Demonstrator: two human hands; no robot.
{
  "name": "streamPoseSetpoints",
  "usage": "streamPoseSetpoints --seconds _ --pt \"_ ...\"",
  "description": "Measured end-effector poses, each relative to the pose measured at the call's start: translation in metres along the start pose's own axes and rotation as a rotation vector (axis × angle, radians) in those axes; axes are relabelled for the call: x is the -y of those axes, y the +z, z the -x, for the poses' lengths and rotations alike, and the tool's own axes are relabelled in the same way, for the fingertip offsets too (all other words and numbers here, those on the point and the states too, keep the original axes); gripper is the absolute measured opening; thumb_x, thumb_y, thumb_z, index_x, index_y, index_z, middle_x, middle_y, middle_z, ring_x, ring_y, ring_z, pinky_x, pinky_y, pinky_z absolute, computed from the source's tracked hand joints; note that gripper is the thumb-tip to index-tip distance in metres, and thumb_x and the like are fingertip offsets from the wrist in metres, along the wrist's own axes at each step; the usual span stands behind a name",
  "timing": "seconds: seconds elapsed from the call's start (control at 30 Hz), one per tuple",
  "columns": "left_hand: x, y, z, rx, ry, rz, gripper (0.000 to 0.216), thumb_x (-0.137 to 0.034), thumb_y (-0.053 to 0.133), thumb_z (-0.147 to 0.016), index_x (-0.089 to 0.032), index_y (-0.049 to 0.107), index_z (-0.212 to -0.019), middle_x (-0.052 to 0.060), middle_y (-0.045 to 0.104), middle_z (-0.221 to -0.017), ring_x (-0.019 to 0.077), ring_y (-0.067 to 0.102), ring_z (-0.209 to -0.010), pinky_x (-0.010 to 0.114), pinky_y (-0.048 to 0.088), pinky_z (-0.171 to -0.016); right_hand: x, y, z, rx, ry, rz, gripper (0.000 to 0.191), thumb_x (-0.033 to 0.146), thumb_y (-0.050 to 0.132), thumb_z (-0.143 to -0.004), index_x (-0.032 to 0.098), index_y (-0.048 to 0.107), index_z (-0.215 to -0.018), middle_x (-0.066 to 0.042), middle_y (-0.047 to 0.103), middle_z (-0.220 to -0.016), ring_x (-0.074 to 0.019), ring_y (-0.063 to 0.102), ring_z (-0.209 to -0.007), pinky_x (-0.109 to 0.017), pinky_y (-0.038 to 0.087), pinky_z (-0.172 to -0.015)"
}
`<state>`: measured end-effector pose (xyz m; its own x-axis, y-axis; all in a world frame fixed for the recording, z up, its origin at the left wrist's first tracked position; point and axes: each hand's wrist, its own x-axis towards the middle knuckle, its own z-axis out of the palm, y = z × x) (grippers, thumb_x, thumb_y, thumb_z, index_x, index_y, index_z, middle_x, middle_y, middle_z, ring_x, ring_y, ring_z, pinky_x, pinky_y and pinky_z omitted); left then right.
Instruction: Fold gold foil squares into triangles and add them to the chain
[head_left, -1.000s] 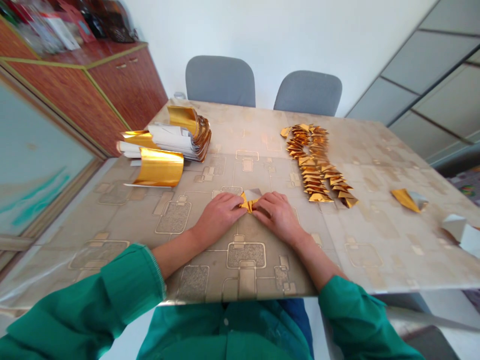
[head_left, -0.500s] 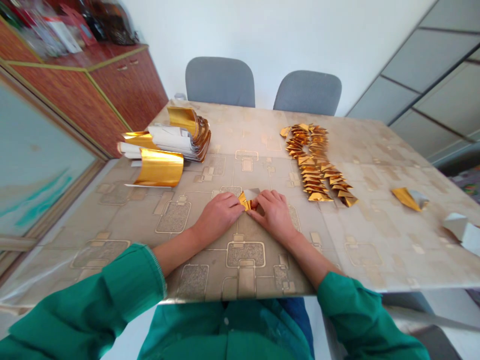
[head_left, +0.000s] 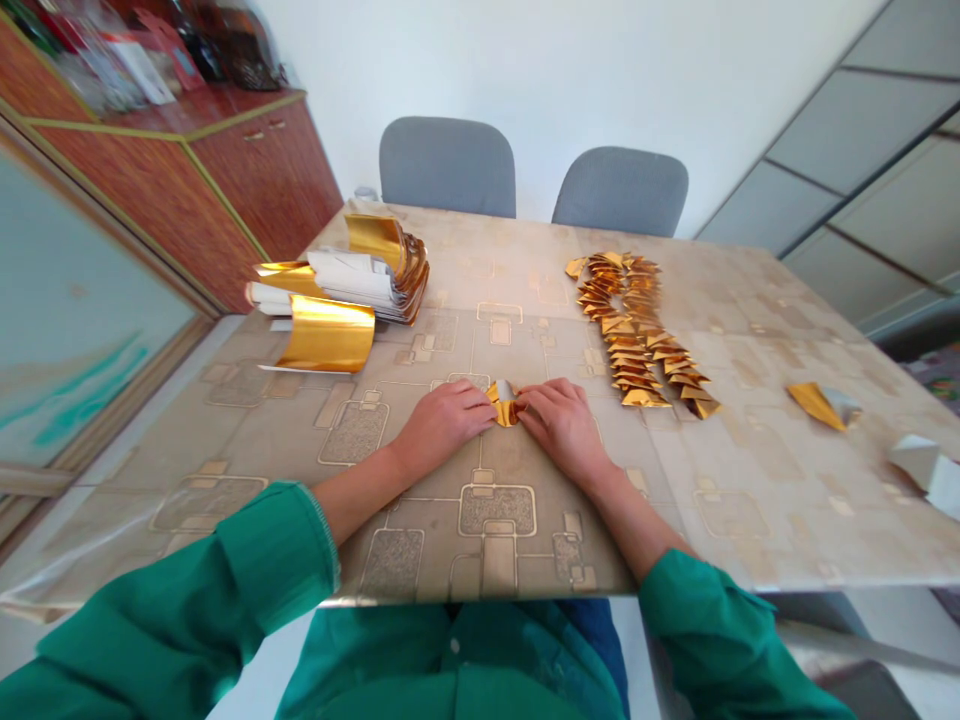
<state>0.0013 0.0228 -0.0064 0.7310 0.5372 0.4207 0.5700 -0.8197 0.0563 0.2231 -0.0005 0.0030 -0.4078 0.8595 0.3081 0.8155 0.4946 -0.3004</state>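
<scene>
Between my two hands lies a small piece of gold foil paper [head_left: 507, 412], partly folded, with a pale grey-white patch showing at its top. My left hand [head_left: 448, 414] pinches its left edge, the fingers pressed together close to the tabletop. On the other side my right hand [head_left: 562, 420] grips the right edge between thumb and fingers. To the right, rows of folded gold paper pieces [head_left: 637, 370] are packed one against another in a curving line. At the left, curled gold paper sheets [head_left: 330, 335] lie before a thick white-and-gold paper stack [head_left: 360, 278].
A patterned cloth covers the table [head_left: 495, 570]. Near its right side lie a loose gold paper piece [head_left: 817, 403] and a grey-white paper piece [head_left: 930, 470]. Two grey chairs [head_left: 448, 165] stand at the far edge. A wooden cabinet [head_left: 262, 180] stands at the left.
The gold paper has taken a more rounded shape between my fingers, with its lower edge curving toward me. My right hand has shifted slightly to the right. Both hands keep their hold.
</scene>
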Motion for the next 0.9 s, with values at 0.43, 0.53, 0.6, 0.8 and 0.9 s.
streamPoseSetpoints --seconds 0.43,0.53,0.6,0.8,0.9 --pt "0.0034 0.0017 0.0019 -0.008 0.039 -0.082 0.014 -0.020 0.055 -0.098 -0.017 0.068 -0.100 0.003 0.069 -0.095 0.0191 0.059 -0.088 0.030 0.047 -0.076 0.0006 -0.0040 -0.0001 0.068 -0.098 0.105 0.019 0.025 0.053 -0.098 0.021 0.067 -0.110 -0.005 0.069 -0.114 -0.0221 0.054 -0.103 -0.037 0.037 -0.087" --pt "0.0040 0.0025 0.0011 -0.009 0.014 -0.057 0.016 -0.024 0.054 -0.098 -0.017 0.069 -0.101 0.004 0.069 -0.097 0.0185 0.060 -0.090 0.030 0.048 -0.077 -0.0021 -0.0050 0.0010 0.083 -0.115 0.088 0.022 0.024 0.054 -0.095 0.021 0.065 -0.114 -0.006 0.067 -0.118 -0.0225 0.054 -0.105 -0.037 0.037 -0.088" --pt "0.0049 0.0037 0.0006 -0.006 -0.002 -0.046 0.017 -0.026 0.054 -0.099 -0.017 0.069 -0.100 0.005 0.069 -0.096 0.0180 0.061 -0.090 0.029 0.048 -0.078 -0.0035 -0.0055 0.0012 0.089 -0.123 0.082 0.023 0.023 0.055 -0.094 0.021 0.065 -0.115 -0.006 0.067 -0.119 -0.0230 0.054 -0.105 -0.038 0.037 -0.089" --pt "0.0075 0.0062 0.0002 -0.020 0.040 -0.135 0.016 -0.022 0.055 -0.098 -0.017 0.069 -0.096 0.003 0.069 -0.092 0.0187 0.059 -0.085 0.030 0.046 -0.074 -0.0045 -0.0057 0.0009 0.099 -0.123 0.056 0.026 0.024 0.057 -0.091 0.021 0.065 -0.116 -0.008 0.066 -0.119 -0.0239 0.054 -0.107 -0.039 0.038 -0.091" --pt "0.0056 0.0035 -0.0010 0.005 0.039 -0.135 0.013 -0.020 0.056 -0.097 -0.017 0.069 -0.097 0.003 0.069 -0.095 0.0190 0.058 -0.088 0.030 0.046 -0.075 -0.0065 -0.0044 0.0010 0.094 -0.103 0.004 0.025 0.024 0.055 -0.093 0.021 0.065 -0.116 -0.007 0.065 -0.119 -0.0233 0.053 -0.107 -0.038 0.040 -0.090"
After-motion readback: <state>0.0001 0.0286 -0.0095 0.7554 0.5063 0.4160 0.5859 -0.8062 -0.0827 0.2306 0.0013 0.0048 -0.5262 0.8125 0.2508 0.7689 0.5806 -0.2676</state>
